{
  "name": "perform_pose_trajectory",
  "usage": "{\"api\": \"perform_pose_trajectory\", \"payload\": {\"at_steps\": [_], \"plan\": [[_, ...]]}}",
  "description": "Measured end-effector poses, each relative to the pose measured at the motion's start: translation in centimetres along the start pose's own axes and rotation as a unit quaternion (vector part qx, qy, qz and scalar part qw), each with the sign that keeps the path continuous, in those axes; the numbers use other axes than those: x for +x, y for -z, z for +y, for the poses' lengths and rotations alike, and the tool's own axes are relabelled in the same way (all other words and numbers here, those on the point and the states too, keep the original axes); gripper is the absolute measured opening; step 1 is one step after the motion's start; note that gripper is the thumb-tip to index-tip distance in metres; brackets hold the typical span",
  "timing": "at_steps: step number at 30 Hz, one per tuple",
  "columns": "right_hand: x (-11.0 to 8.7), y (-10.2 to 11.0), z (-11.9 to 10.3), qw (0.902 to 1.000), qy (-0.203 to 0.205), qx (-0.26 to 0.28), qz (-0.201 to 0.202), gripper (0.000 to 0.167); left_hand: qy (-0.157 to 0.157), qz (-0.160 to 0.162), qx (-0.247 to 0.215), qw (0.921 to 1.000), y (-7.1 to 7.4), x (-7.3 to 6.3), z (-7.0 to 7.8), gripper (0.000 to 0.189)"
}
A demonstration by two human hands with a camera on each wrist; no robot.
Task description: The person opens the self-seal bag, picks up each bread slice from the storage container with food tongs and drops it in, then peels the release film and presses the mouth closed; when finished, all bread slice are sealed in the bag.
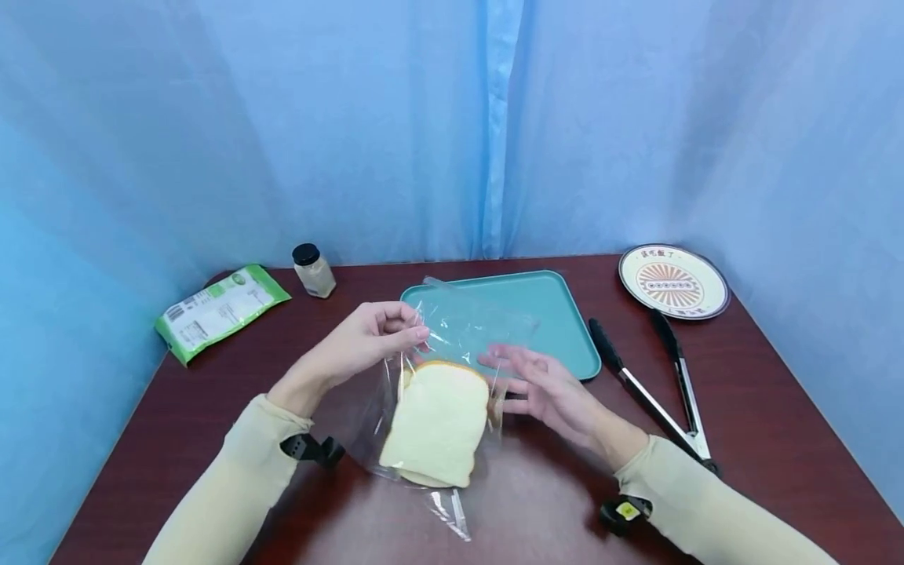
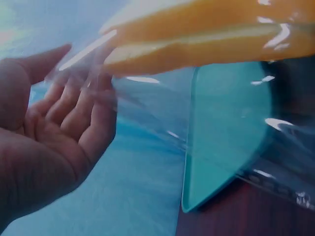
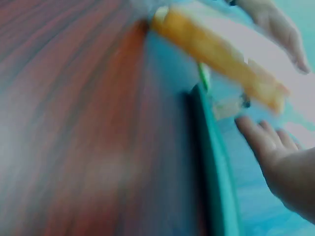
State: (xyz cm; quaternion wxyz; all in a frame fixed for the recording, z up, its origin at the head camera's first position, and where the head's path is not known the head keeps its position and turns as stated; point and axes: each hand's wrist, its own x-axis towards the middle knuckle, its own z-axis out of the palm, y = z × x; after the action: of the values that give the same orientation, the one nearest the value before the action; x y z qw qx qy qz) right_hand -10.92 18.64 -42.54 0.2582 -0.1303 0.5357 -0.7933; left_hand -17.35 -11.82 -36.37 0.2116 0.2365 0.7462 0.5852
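Slices of white bread [image 1: 438, 424] with a brown crust sit inside a clear plastic bag [image 1: 452, 510], held up over the front of the table. My left hand [image 1: 370, 337] pinches the bag's upper left edge between thumb and fingers. The left wrist view shows the film between that hand [image 2: 64, 123] and the stacked crusts [image 2: 197, 44]. At the bag's right side, my right hand [image 1: 547, 388] has its fingers extended, overlapping the film. In the right wrist view the right hand's fingers [image 3: 280, 157] are spread just below the blurred bread [image 3: 221, 54].
Behind the bag lies a teal tray [image 1: 565, 329]. Black-and-silver tongs [image 1: 657, 404] rest spread at the right, before a patterned plate [image 1: 709, 294]. A green-and-white packet [image 1: 222, 310] and a black-capped jar [image 1: 315, 273] stand back left. Blue curtains [image 1: 353, 141] border the table.
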Motion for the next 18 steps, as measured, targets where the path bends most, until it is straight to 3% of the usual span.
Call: {"api": "perform_pose_trajectory", "payload": {"at_steps": [6,9,12,18], "plan": [[0.7,-2.1,-1.1,0.9919,0.056,-0.025,0.111,0.064,0.0,0.114,-0.061,0.9916,-2.2,-1.3,-0.3,0.021],[0.9,-2.1,-1.8,0.9862,0.073,-0.036,0.144,0.055,-0.005,0.152,-0.087,0.9846,-3.0,-1.6,-0.4,0.021],[0.8,-2.2,-1.7,0.9824,0.077,-0.056,0.16,0.059,-0.012,0.172,-0.098,0.9802,-3.4,-1.8,-0.7,0.022],[1.5,-2.5,-0.8,0.9717,0.06,-0.139,0.181,0.076,-0.015,0.181,-0.098,0.9784,-3.8,-1.7,-0.8,0.023]]}}
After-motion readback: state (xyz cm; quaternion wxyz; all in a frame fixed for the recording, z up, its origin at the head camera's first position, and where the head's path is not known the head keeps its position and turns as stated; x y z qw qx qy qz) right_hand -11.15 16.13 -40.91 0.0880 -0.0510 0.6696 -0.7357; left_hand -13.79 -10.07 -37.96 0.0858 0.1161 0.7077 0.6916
